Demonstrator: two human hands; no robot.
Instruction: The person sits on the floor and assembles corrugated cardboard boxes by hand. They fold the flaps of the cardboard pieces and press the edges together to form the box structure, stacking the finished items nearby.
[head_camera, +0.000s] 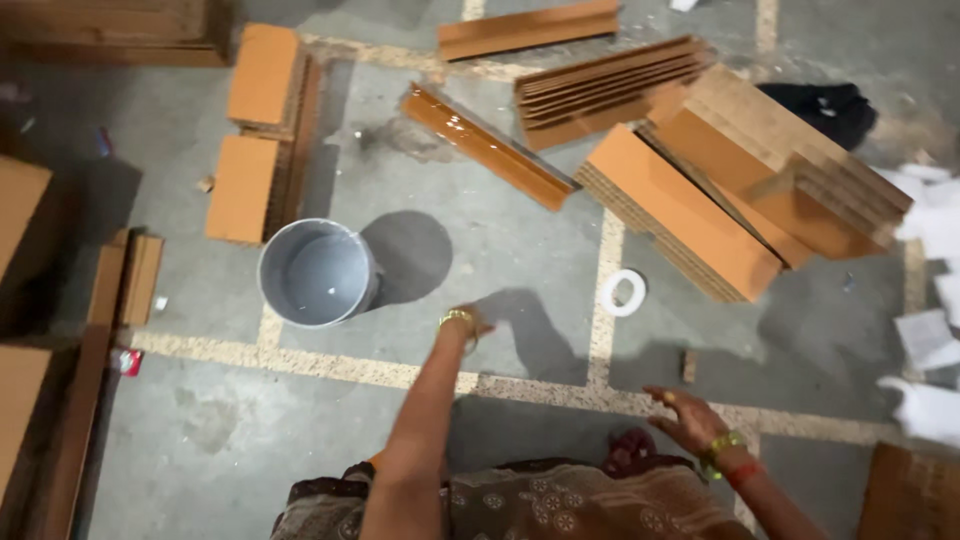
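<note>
Your left hand (468, 322) reaches out over the grey concrete floor (480, 250), just to the right of the grey bucket (318, 272). The hand is seen from behind the wrist, so you cannot tell whether its fingers are apart or together; it holds nothing that shows. A gold bangle sits at that wrist.

Your right hand (688, 418) hovers low and near you, palm down, its fingers (662, 396) spread apart and empty, with green and red bangles at the wrist.

The bucket stands upright on the floor, open and empty-looking, just beyond a pale painted line (300, 362). To the right of your left hand, and farther out, a white tape roll (624, 292) lies flat on another pale line.

Far right, a heap of orange-faced corrugated slabs (700, 215) leans together, with a long glossy orange strip (485, 146) lying slantwise to its left. Far left of the bucket, two more orange-topped blocks (255, 130) stand in a row. White crumpled sheets (935, 240) lie at the right edge, and your patterned garment (560, 505) fills the near edge
</note>
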